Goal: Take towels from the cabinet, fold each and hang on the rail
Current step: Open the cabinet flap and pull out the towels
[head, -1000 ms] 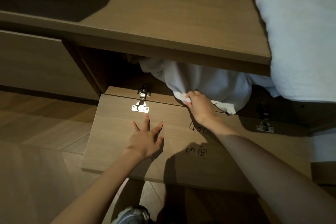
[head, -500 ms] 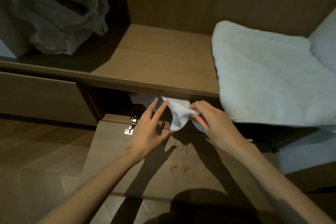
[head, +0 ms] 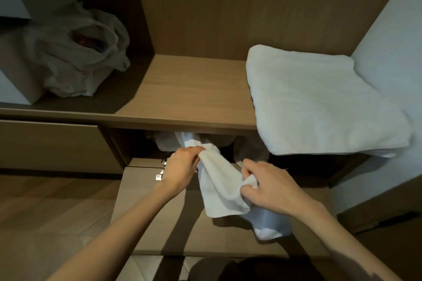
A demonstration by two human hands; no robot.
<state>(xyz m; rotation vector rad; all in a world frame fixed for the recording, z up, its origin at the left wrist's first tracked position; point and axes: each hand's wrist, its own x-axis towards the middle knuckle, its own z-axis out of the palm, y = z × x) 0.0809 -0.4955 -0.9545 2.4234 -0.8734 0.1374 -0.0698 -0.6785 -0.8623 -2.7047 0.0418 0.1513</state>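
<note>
A small white towel (head: 220, 186) hangs out of the low cabinet compartment (head: 303, 164) over its folded-down door (head: 159, 219). My left hand (head: 182, 169) grips the towel's upper edge at the compartment mouth. My right hand (head: 271, 188) pinches another part of the same towel lower and to the right. The towel's lower end droops below my right wrist. More white cloth (head: 166, 141) lies in the dark inside the compartment. A large folded white towel (head: 319, 102) rests on the shelf above, at the right. No rail is in view.
A wooden shelf (head: 189, 89) spans the cabinet above the compartment. A crumpled plastic bag (head: 77, 59) sits on its left side. A shut drawer front (head: 50, 146) lies to the left, above the wooden floor (head: 45, 207). A white wall (head: 392, 36) borders the right.
My left hand has closed on the towel's upper edge. My right hand has drawn the towel farther out and down over the door. The view has tilted upward.
</note>
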